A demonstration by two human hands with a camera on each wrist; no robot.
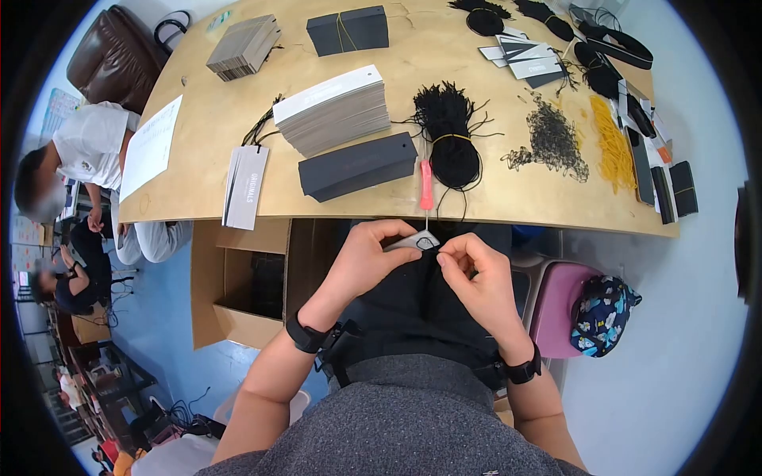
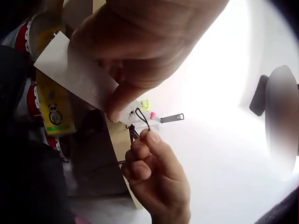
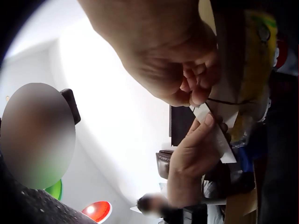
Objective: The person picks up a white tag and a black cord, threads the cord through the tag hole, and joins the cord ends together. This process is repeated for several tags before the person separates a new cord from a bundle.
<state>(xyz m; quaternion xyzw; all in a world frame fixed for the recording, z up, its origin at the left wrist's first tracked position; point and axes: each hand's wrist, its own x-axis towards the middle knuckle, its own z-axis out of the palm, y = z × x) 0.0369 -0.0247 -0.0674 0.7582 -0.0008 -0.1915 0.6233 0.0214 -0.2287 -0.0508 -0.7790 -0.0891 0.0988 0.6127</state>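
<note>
My left hand pinches a pale hang tag between thumb and fingers, just off the table's front edge. A thin black cord makes a small loop at the tag's end. My right hand pinches this cord between thumb and forefinger, close beside the tag. A pink-handled tool with a thin metal shaft lies at the edge, its shaft pointing towards the tag. Beyond it is a bundle of black cords, tied with a yellow band.
Stacks of pale tags and dark tags stand on the wooden table. Black pins and yellow bands lie to the right. Below are an open cardboard box and a pink stool. People sit at the left.
</note>
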